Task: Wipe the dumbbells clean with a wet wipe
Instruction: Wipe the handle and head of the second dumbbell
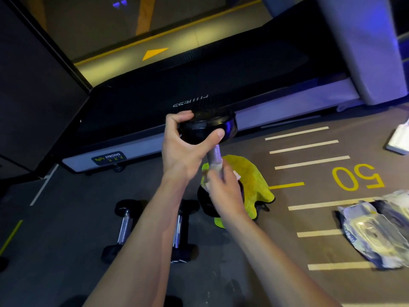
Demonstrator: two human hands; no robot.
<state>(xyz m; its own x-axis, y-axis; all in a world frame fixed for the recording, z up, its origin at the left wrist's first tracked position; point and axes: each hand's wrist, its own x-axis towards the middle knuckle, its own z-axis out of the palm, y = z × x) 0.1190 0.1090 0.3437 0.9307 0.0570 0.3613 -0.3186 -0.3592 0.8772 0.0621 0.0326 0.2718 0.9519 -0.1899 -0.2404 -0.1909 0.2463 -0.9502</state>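
On the gym floor point(221, 273), my left hand point(181, 151) grips the dumbbell point(208, 127) upright while my right hand's point(223, 191) fingers point(215, 177), wrapped round the wipe point(215, 166), should twist along its handle point(214, 152).

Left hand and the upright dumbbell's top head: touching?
Touching. Head view: left hand grips the dumbbell's top head, fingers and thumb curled round its rim.

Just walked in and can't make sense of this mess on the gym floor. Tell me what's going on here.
A person is cleaning a dumbbell stood on end over a yellow-green cloth. The left hand grips its top head to steady it, while the right hand holds a wet wipe wrapped round the metal handle. Two more dumbbells lie on the floor to the left, beside a treadmill. A pack of wipes lies to the right.
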